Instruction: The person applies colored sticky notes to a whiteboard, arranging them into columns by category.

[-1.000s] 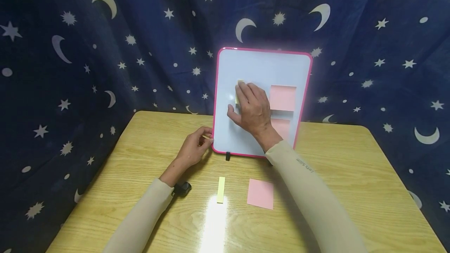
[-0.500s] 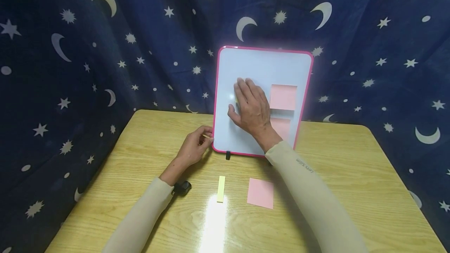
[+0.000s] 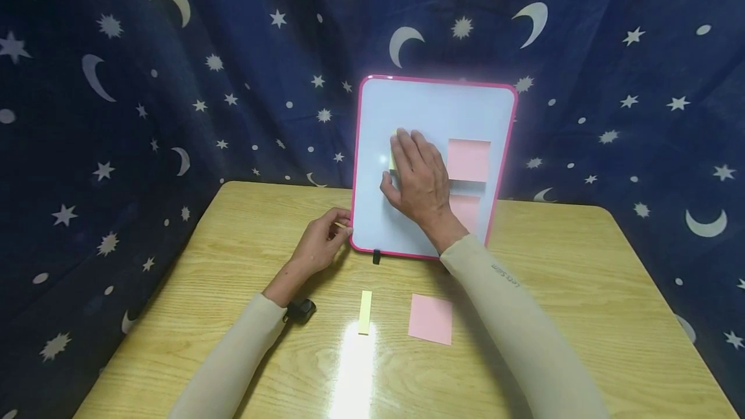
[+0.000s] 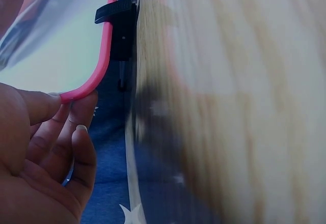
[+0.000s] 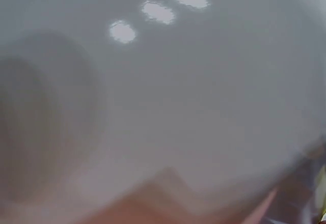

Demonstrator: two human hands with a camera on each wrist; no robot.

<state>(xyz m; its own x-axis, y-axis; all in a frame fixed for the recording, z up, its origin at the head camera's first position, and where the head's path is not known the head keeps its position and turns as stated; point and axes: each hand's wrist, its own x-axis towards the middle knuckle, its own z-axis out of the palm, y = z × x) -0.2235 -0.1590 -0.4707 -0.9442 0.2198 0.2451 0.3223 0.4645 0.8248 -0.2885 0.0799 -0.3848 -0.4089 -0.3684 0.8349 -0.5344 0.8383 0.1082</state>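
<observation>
A whiteboard [image 3: 431,105] with a pink frame stands upright toward the back of the table. My right hand [image 3: 420,180] lies on its left-middle part with fingers straight, pressing over a yellow sticky note [image 3: 392,161] that shows only at its left edge and top. Thumb and fingers of my left hand [image 3: 317,244] pinch the board's lower left corner; the left wrist view shows the thumb on the front of the pink rim [image 4: 99,56]. The right wrist view is a blurred, close look at the board.
Two pink sticky notes sit on the board's right side, an upper one [image 3: 469,160] and a lower one [image 3: 465,211] partly covered by my arm. On the table [image 3: 559,315] lie a yellow strip [image 3: 365,313] and a pink square [image 3: 431,319]. A black foot [image 3: 376,257] props the board.
The right hand's fingers slide slightly up and then right over the yellow note, uncovering its left edge again. The left hand stays at the board's corner.
</observation>
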